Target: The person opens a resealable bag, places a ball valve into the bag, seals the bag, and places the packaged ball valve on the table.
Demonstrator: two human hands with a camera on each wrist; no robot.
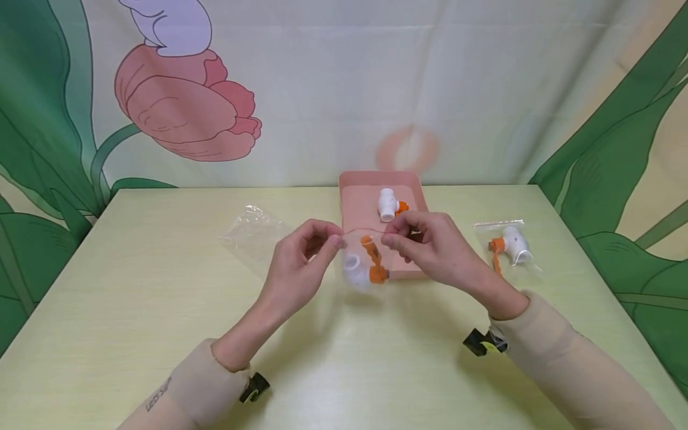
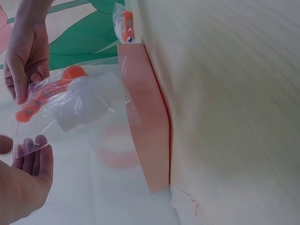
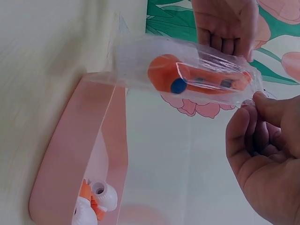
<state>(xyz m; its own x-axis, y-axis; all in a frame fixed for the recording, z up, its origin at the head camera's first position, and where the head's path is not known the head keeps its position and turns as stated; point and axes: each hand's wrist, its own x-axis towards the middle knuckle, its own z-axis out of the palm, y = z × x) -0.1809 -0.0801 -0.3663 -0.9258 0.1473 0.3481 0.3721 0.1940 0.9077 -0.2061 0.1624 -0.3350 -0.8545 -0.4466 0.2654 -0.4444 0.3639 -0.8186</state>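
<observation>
Both pinch narrowly — left hand [image 1: 297,263] and right hand [image 1: 432,246] — holding one clear bag [image 1: 355,245], orange-handled valve [image 1: 376,267] inside.

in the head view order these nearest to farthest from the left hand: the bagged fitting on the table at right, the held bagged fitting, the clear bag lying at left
From the left hand:
1. Held bagged fitting: in its grip, toward the middle.
2. Clear bag: on the table, at left.
3. Other bagged fitting: across the table, far right.
</observation>
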